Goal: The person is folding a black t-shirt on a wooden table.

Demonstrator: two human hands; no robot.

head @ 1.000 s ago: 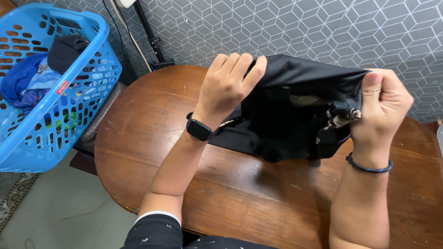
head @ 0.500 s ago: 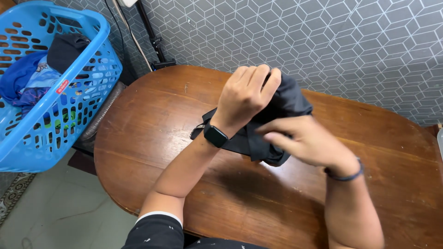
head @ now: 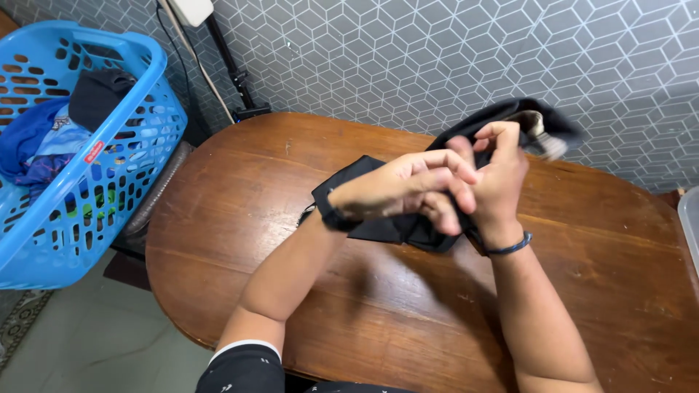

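Black cloth garment [head: 378, 218] bunched between both hands above the middle of the wooden table [head: 240, 211], lower folds draped down onto the tabletop. Right hand [head: 499, 171] raised, fingers curled tight around an upper edge of the fabric, with a pale patterned bit of the garment poking out just past the knuckles, blurred. Left hand [head: 415, 185] just beside it and touching it, fingers bent over the fabric in front of the right wrist; whether fully clamped on the cloth, cannot tell. Dark watch [head: 331, 217] on the left wrist, dark bracelet [head: 510, 247] on the right. Well apart at the far left, beside the table, a blue plastic laundry basket [head: 138, 153] holding blue and dark clothes. Behind, a grey wall [head: 408, 58] with a cube pattern.
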